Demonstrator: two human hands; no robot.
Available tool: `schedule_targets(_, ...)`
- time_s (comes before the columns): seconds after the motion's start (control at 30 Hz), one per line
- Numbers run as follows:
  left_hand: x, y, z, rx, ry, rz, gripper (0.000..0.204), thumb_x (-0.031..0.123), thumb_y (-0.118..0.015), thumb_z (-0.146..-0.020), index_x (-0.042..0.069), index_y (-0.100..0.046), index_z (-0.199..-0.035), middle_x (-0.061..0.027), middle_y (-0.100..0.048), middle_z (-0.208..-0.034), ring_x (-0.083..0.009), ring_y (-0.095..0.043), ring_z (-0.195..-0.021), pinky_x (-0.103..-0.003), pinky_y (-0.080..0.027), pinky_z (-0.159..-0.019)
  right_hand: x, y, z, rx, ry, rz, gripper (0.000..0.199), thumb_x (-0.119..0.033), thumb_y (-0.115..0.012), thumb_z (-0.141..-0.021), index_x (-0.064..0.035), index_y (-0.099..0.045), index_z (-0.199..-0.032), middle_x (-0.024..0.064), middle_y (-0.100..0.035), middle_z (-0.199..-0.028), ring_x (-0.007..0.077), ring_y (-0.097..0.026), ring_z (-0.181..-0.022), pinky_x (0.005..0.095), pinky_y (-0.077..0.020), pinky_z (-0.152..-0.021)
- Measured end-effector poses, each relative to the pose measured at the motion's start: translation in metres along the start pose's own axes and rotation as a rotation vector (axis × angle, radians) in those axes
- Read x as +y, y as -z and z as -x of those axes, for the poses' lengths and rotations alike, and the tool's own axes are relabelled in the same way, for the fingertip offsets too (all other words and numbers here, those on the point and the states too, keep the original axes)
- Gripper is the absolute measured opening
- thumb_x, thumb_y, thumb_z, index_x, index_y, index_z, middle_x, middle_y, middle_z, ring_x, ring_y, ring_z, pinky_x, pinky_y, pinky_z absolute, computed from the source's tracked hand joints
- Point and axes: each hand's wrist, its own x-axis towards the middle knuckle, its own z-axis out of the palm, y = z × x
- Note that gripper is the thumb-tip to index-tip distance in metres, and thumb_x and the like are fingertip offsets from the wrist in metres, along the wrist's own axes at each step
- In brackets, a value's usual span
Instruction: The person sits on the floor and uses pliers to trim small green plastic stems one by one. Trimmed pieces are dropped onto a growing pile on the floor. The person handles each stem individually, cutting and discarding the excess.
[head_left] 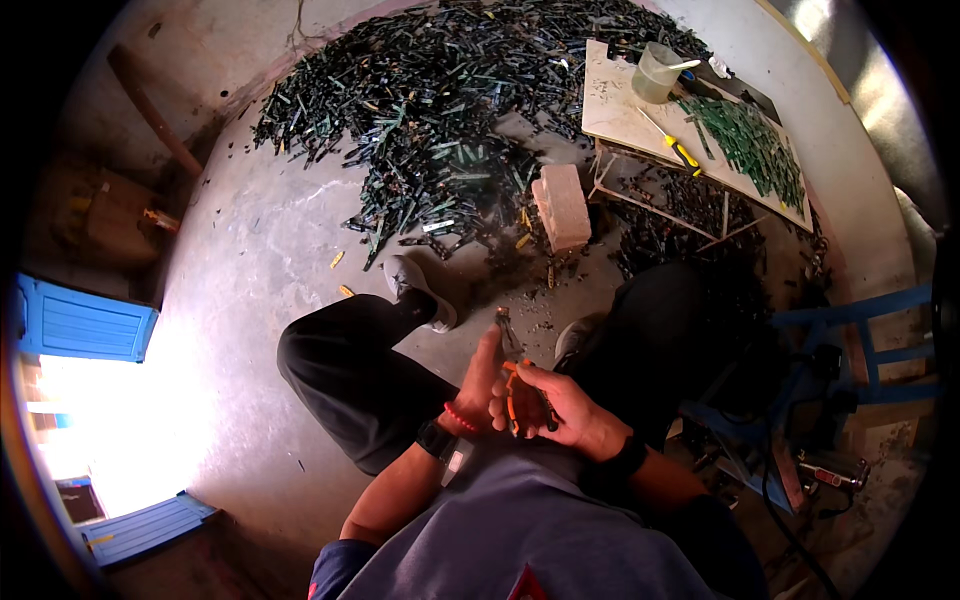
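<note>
Head view is giving me two bare hands working low in front of the seated person's body, between the bent knees. I am seeing the right hand (pixel 575 405) wrapping its fingers around the orange-and-black handles of a pair of pliers (pixel 511 400), and the tool is pointing up and away from the lap. The left hand (pixel 480 375) is sitting just beside it, fingers reaching forward along the pliers' head. A small brownish piece (pixel 502 316) is showing at the far end, right by the left fingertips; I am not managing to tell whether those fingers or the jaws are gripping it, nor whether the left fingers are pressing together. A red bead bracelet (pixel 459 417) is circling the left wrist.

Beyond the shoes, I am looking at a broad heap of dark strips (pixel 430 120) spreading over the floor, with a reddish block (pixel 562 208) standing at its near edge. To the right, a low table (pixel 622 110) is carrying a cloudy container (pixel 655 75), a yellow-handled screwdriver (pixel 683 154) and a bed of green strips (pixel 748 148). Nearer, a blue frame (pixel 850 314) is standing beside the person's right side.
</note>
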Motion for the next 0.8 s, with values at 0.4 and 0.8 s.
schedule_targets(0.4, -0.011, 0.006, -0.009, -0.055, -0.063, 0.054, 0.063, 0.059, -0.022, -0.091, 0.009, -0.041, -0.057, -0.0024, -0.04, -0.043, -0.0145, -0.037, -0.026, -0.024, -0.031, -0.024, 0.004, -0.001, 0.001, 0.001, 0.012, -0.079, 0.043, -0.042, -0.039, -0.094, -0.0026, -0.055, -0.101, 0.0145, -0.064, -0.09, 0.026, -0.064, -0.077, 0.0268, -0.0479, -0.049)
schedule_targets(0.8, -0.002, -0.009, 0.005, 0.019, -0.085, 0.073, 0.061, 0.058, -0.028, -0.091, 0.009, -0.043, -0.059, -0.0026, -0.041, -0.044, -0.0146, -0.04, -0.028, -0.026, -0.033, -0.026, 0.005, 0.001, 0.002, -0.055, 0.029, -0.209, 0.035, -0.037, -0.039, -0.095, -0.0069, -0.054, -0.104, 0.0155, -0.062, -0.091, 0.0326, -0.061, -0.078, 0.0418, -0.0483, -0.07)
